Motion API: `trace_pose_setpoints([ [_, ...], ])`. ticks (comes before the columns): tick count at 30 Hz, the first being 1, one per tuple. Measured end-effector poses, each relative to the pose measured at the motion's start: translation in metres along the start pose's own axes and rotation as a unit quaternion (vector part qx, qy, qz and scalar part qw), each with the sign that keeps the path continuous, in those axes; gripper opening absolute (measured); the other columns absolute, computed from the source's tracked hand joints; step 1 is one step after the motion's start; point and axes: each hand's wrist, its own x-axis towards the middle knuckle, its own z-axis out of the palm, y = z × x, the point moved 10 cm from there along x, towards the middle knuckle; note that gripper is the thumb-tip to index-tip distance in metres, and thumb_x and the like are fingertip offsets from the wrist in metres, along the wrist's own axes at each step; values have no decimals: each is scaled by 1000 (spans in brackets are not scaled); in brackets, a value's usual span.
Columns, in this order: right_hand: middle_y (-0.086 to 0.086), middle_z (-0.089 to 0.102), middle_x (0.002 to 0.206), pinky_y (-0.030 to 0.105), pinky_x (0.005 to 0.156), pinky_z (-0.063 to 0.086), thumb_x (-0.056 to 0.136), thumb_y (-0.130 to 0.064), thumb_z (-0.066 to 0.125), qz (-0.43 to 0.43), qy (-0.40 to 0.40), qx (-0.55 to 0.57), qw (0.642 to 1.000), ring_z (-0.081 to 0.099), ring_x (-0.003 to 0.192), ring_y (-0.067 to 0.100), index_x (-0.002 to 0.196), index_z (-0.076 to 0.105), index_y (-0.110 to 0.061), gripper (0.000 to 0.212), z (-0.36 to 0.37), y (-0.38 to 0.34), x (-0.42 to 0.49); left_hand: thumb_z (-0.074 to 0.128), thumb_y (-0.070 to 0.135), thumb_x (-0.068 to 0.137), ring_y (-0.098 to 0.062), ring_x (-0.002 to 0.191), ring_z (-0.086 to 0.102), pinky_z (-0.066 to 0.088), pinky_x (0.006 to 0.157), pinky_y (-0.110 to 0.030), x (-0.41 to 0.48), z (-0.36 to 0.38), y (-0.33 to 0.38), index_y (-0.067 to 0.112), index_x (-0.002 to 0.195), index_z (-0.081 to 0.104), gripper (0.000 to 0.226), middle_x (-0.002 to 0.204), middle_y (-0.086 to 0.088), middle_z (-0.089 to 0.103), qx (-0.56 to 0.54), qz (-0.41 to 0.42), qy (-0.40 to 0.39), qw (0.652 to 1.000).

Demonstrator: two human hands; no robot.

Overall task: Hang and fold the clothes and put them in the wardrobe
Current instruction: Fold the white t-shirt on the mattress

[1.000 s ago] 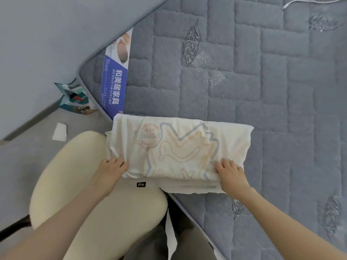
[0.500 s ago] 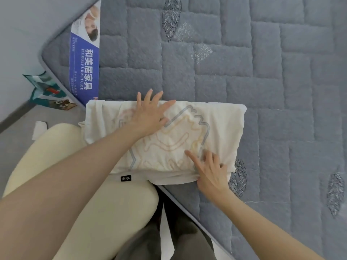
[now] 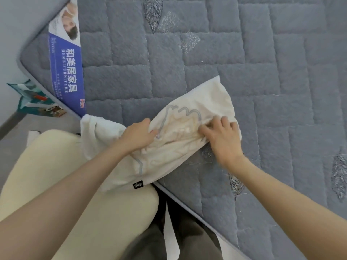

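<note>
A cream T-shirt point(image 3: 204, 98) with a pale printed figure lies folded across the corner of the grey quilted mattress point(image 3: 262, 72), its near end hanging over the edge with a small black tag. My left hand point(image 3: 138, 135) grips the shirt's middle, the cloth bunched over its fingers. My right hand point(image 3: 223, 138) pinches the wrinkled cloth close beside it. The shirt's right end is lifted and skewed toward the mattress centre.
A cream rounded chair seat point(image 3: 56, 184) stands just left of the mattress corner. A blue label point(image 3: 65, 72) with white characters runs across the mattress corner. A teal box point(image 3: 32, 98) and a white scrap lie on the grey floor by the wall.
The shirt lay flat with my hands pressing it. Now both hands have come together at its middle and gathered the cloth, and the shirt has turned and crumpled.
</note>
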Motion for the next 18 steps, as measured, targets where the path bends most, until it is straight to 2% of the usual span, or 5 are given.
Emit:
trace_pose_setpoints([
  [6, 13, 41, 129, 35, 82, 23, 83, -1, 47, 265, 101, 196, 939, 35, 111, 35, 96, 64, -18, 27, -21, 78, 14, 68, 38, 81, -17, 85, 61, 47, 66, -26, -20, 44, 27, 14, 113, 56, 41, 108, -3, 64, -373, -123, -196, 899],
  [9, 13, 36, 139, 32, 91, 21, 86, -6, 45, 476, 139, 343, 798, 32, 122, 36, 119, 49, -15, 34, 16, 92, -39, 65, 42, 85, -5, 79, 54, 39, 55, -22, 10, 20, 43, 18, 108, 53, 36, 100, 6, 57, -394, -103, -74, 910],
  [13, 7, 45, 131, 49, 107, 35, 90, -49, 53, 581, 36, 650, 489, 45, 121, 29, 128, 33, -17, 54, 93, 45, -81, 71, 49, 79, -19, 101, 62, 51, 88, -33, 31, 14, 69, 8, 117, 62, 56, 116, -4, 64, -427, -79, -56, 899],
  [16, -4, 47, 135, 35, 97, 40, 72, -74, 60, 516, -39, 754, 403, 46, 121, 17, 141, 30, -21, 92, 104, 15, -72, 74, 51, 75, -25, 110, 59, 48, 98, -40, 41, 13, 69, 5, 122, 59, 68, 121, -7, 61, -419, -82, -56, 903],
  [18, -7, 47, 135, 27, 84, 36, 60, -75, 67, 495, -72, 753, 427, 45, 114, 11, 144, 33, -17, 108, 100, 9, -66, 73, 44, 78, -24, 105, 62, 51, 92, -39, 44, 13, 67, 9, 112, 65, 49, 114, -8, 64, -422, -81, -53, 901],
])
